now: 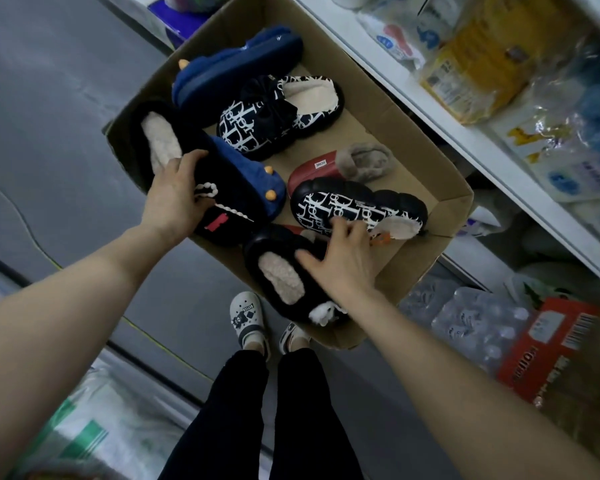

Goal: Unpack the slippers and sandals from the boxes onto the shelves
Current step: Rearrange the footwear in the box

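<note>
An open cardboard box [426,157] on the floor holds several lined slippers. My left hand [175,192] grips a black slipper with cream lining [160,136] at the box's left wall. My right hand [343,258] rests with spread fingers across a second black cream-lined slipper [278,271] and the edge of a black slipper with white lettering [354,206]. Whether it grips either one I cannot tell. Further in lie another lettered slipper [278,116], two blue slippers [236,64] [257,174] and a red slipper with grey fur [329,166].
White shelves [440,119] packed with bagged goods run along the right. A pack of water bottles [471,320] and a red carton [548,355] sit under them. My legs and white clogs [246,320] stand just before the box. Grey floor lies to the left.
</note>
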